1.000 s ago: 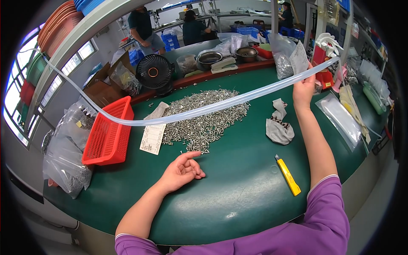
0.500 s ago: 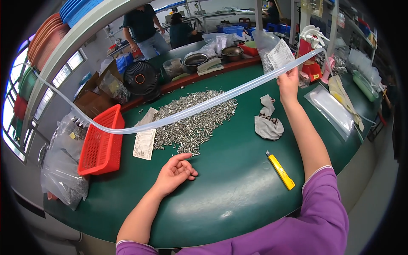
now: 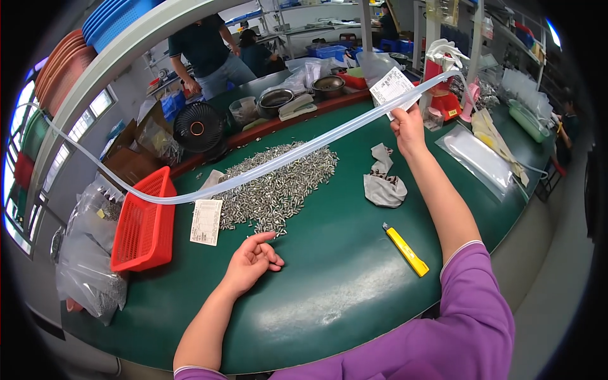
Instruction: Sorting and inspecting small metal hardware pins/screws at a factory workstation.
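Right hand [image 3: 408, 130] grips one clear tube [image 3: 278, 163]; left hand [image 3: 251, 261] lies empty.

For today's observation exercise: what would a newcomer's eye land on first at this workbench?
Probably the long clear tube arcing across the green table, its right end gripped in the raised right hand. Under it lies a heap of small metal pieces, the left hand resting near its edge. A red basket stands at the left.

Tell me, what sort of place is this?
Probably a small factory or assembly workshop: a green workbench bears a heap of small metal parts, a red basket and bagged stock, with shelving behind.
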The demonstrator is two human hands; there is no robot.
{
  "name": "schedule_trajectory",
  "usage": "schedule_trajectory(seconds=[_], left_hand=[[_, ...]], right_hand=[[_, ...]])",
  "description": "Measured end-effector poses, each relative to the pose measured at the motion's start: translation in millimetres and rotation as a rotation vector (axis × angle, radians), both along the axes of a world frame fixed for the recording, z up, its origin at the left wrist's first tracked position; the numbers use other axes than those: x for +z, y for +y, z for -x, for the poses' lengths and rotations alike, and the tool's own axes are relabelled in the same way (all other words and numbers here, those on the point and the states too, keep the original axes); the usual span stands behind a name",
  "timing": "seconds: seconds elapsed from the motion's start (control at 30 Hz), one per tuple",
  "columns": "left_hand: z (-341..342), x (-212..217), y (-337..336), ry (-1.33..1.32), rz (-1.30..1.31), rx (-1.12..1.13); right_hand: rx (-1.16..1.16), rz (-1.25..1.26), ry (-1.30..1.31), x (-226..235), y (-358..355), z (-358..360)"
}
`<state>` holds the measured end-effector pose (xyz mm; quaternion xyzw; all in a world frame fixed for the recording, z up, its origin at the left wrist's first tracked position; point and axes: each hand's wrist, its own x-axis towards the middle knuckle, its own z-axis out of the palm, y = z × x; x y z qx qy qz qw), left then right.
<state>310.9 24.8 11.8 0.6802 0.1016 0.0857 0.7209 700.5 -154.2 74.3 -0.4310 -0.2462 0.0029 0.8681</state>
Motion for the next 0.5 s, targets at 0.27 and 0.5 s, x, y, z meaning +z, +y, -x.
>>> schedule_trajectory(seconds=[0.27, 0.5], left_hand=[[-0.8, 2.7, -4.8, -0.015, -0.011, 0.0], [-0.3, 1.3, -5.0, -0.02, 0.009, -0.01]], right_hand=[[0.026, -0.029, 0.05, 0.7, -2.2, -2.5], [0.035, 0.006, 0.047, -4.9, -4.6, -8.2]])
